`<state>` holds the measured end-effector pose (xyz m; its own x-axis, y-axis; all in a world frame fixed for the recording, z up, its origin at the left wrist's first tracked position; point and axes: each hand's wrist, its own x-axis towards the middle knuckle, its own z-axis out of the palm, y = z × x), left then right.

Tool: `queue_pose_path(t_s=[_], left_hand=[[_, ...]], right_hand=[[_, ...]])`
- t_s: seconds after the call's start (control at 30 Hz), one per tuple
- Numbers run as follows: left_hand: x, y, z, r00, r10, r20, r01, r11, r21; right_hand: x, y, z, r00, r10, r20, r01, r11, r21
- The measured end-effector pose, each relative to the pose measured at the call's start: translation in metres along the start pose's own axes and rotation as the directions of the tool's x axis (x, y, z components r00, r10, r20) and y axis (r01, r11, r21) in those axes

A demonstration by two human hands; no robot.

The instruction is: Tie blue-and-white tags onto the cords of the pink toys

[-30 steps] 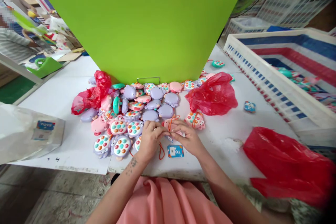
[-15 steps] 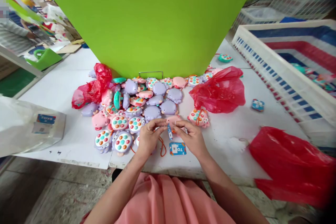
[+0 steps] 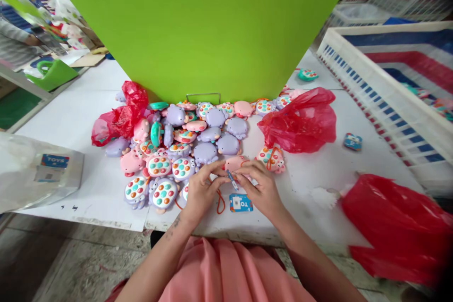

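Between my two hands a small blue-and-white card tag (image 3: 232, 180) is turned almost edge-on. My left hand (image 3: 202, 188) pinches it from one side, and the fingers of my right hand (image 3: 262, 186) are closed at its other side. Whether a thin cord is also between the fingertips is too small to tell. Just behind the fingers lies a pink animal-shaped toy (image 3: 233, 164). An orange cord loop (image 3: 221, 204) hangs down by my left hand. Below the fingers, a blue tag (image 3: 241, 203) rests flat on the white table (image 3: 300, 212).
Purple, pink and green popper toys (image 3: 163, 192) are heaped to the left and ahead. A red plastic bag (image 3: 300, 120) lies right of them, another (image 3: 392, 226) at the right edge. A green panel (image 3: 208, 28) stands behind; a white crate (image 3: 375, 104) is at right.
The tag in my fingers has turned from showing its face to nearly edge-on. Both hands stay close together, and the whole view has shifted slightly.
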<state>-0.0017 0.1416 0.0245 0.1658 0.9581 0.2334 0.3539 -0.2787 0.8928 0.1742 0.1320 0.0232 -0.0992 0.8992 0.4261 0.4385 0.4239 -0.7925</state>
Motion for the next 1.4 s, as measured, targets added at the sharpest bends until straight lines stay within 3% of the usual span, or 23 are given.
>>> queue_pose_path(t_s=[0.17, 0.3, 0.47, 0.6, 0.7, 0.83, 0.97, 1.17, 1.3, 1.4], left_hand=[[-0.002, 0.0, 0.0, 0.997, 0.072, -0.002, -0.072, 0.996, 0.049], [-0.005, -0.001, 0.008, 0.998, 0.055, -0.033, -0.057, 0.998, -0.04], [-0.008, -0.004, 0.023, 0.986, 0.059, -0.156, -0.088, 0.98, -0.18], [-0.013, -0.007, 0.03, 0.985, 0.03, -0.169, -0.067, 0.974, -0.217], [-0.02, -0.009, 0.031, 0.989, -0.055, -0.136, 0.016, 0.961, -0.275], [-0.028, -0.007, 0.03, 0.966, -0.236, -0.102, 0.188, 0.92, -0.344], [-0.03, -0.002, 0.027, 0.954, -0.271, -0.129, 0.22, 0.923, -0.317], [-0.033, -0.001, 0.022, 0.97, -0.214, -0.113, 0.194, 0.967, -0.166], [-0.034, 0.0, 0.016, 0.989, -0.103, -0.104, 0.103, 0.995, -0.002], [-0.034, 0.003, 0.012, 0.997, -0.033, -0.075, 0.04, 0.995, 0.086]], right_hand=[[-0.003, -0.002, -0.001, 0.999, -0.037, -0.025, 0.036, 0.998, -0.06], [-0.01, 0.004, 0.005, 0.993, 0.057, 0.106, -0.073, 0.985, 0.157], [-0.018, 0.013, 0.019, 0.962, 0.196, 0.191, -0.263, 0.857, 0.444], [-0.02, 0.015, 0.023, 0.955, 0.251, 0.16, -0.298, 0.812, 0.501], [-0.022, 0.013, 0.022, 0.953, 0.258, 0.156, -0.302, 0.802, 0.516], [-0.025, 0.013, 0.021, 0.961, 0.229, 0.152, -0.274, 0.834, 0.479], [-0.028, 0.014, 0.022, 0.97, 0.204, 0.135, -0.243, 0.859, 0.45], [-0.026, 0.009, 0.022, 0.995, 0.077, 0.058, -0.092, 0.945, 0.314], [-0.023, 0.006, 0.02, 0.996, -0.088, -0.02, 0.09, 0.99, 0.107], [-0.024, 0.006, 0.019, 0.988, -0.155, -0.011, 0.155, 0.987, -0.03]])
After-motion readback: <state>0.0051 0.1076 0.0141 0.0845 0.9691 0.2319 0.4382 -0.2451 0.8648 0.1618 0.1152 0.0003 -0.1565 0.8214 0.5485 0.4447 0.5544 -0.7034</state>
